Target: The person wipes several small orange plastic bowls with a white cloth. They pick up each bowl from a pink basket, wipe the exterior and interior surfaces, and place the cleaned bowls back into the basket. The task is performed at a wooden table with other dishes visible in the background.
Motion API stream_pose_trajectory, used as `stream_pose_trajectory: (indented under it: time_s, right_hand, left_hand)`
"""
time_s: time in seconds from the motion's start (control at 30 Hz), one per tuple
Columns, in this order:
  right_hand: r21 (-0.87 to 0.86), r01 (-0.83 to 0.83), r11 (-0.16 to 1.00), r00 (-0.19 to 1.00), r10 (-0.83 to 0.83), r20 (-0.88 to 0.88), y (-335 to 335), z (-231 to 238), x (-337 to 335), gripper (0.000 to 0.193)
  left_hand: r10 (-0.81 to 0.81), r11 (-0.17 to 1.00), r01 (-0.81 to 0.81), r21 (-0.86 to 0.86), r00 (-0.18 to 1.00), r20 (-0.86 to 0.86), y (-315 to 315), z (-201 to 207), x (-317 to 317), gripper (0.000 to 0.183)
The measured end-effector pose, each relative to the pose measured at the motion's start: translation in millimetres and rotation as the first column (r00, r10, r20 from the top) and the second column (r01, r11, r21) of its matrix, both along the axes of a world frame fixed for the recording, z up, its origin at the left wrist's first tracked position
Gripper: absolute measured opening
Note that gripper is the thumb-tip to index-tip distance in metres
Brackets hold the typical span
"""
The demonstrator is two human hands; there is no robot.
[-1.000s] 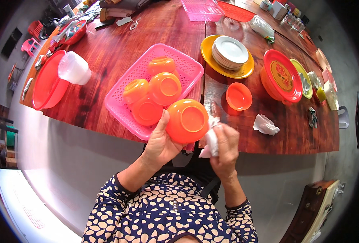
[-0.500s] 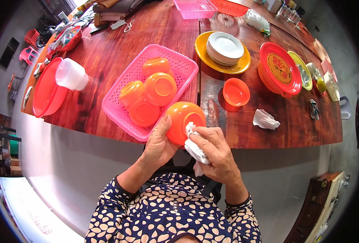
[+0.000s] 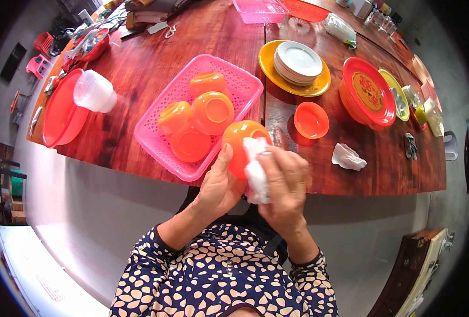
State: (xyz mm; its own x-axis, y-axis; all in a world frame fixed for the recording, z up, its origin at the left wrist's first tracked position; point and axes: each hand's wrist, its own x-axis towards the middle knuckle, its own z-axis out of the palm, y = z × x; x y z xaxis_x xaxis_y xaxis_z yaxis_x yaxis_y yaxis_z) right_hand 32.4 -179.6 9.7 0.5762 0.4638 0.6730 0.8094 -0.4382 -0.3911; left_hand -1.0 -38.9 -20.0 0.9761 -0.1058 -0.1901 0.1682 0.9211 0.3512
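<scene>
An orange bowl (image 3: 238, 138) is gripped in my left hand (image 3: 217, 186), tilted with its underside toward me, just in front of the table edge. My right hand (image 3: 286, 185), somewhat blurred, pinches a crumpled white tissue (image 3: 256, 174) against the bowl's right side. Just beyond my left hand lies a pink perforated basket (image 3: 149, 138) holding several orange bowls (image 3: 213, 112), most turned bottom up. Another orange bowl (image 3: 311, 120) stands upright on the table to the right, and a second crumpled tissue (image 3: 348, 157) lies near the table's front edge.
Beyond the bowls, white plates (image 3: 299, 59) are stacked on a yellow plate (image 3: 268, 51). At right is a red basket with a lid (image 3: 369, 91). A red basin (image 3: 64, 108) and clear plastic containers (image 3: 94, 91) sit at the left edge of the wooden table (image 3: 134, 58).
My right hand has shifted the tissue from the bowl's base up and over its right side. My left hand and the bowl have risen slightly away from me.
</scene>
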Motion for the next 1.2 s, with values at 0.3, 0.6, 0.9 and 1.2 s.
stream_pose_trajectory:
  time_s: [0.3,0.6,0.9,1.2]
  right_hand:
    - [0.049,0.108,0.993,0.992,-0.111,0.056,7,-39,-5,0.050]
    - [0.127,0.036,0.991,0.999,-0.039,0.020,4,-43,-12,0.053]
    - [0.120,-0.011,0.993,0.996,0.021,-0.084,16,0,24,0.046]
    - [0.007,-0.224,0.975,0.974,0.224,-0.042,0,-3,18,0.050]
  left_hand:
    - [0.130,0.984,-0.140,-0.114,0.988,-0.087,-4,7,5,0.055]
    - [0.007,0.971,0.003,-0.239,0.999,0.039,-4,4,5,0.057]
    - [0.094,0.981,-0.090,0.174,0.995,-0.017,-13,7,-6,0.048]
    - [-0.006,0.966,-0.018,0.256,0.996,0.093,3,-5,-12,0.046]
